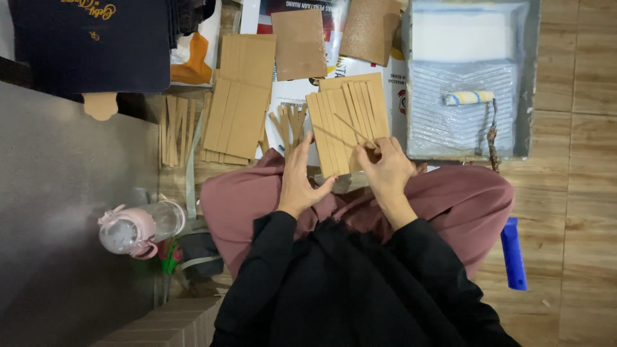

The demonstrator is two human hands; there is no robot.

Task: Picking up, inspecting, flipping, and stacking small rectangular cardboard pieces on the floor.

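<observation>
While the left hand (299,185) lies flat with loose fingers against the near edge of the strip sheet (347,122), the right hand (386,168) is pinched on a thin strip (350,128) that runs off toward 11 o'clock across that sheet, which rests on the lap (450,193) and leans out over the floor (591,160). As I judge it, the strip is slender enough to snap or kink if it is pulled sideways rather than along its length, and the sheet, steadied only by a resting palm, could slide off the knees. At 10 o'clock a card stack (239,103) and loose strips (175,132) crowd close, so a wide sweep of the left elbow could scatter them. At 2 o'clock the paint tray (527,77) with its roller (469,97) sits just beyond the sheet's far corner; a strip flicked that way could land in it. A bottle (138,228) lies on its side at 8 o'clock beside the grey slab (64,193), and could roll if knocked. Open room looks best at 3 o'clock, over bare floor past the blue bar (513,254).
</observation>
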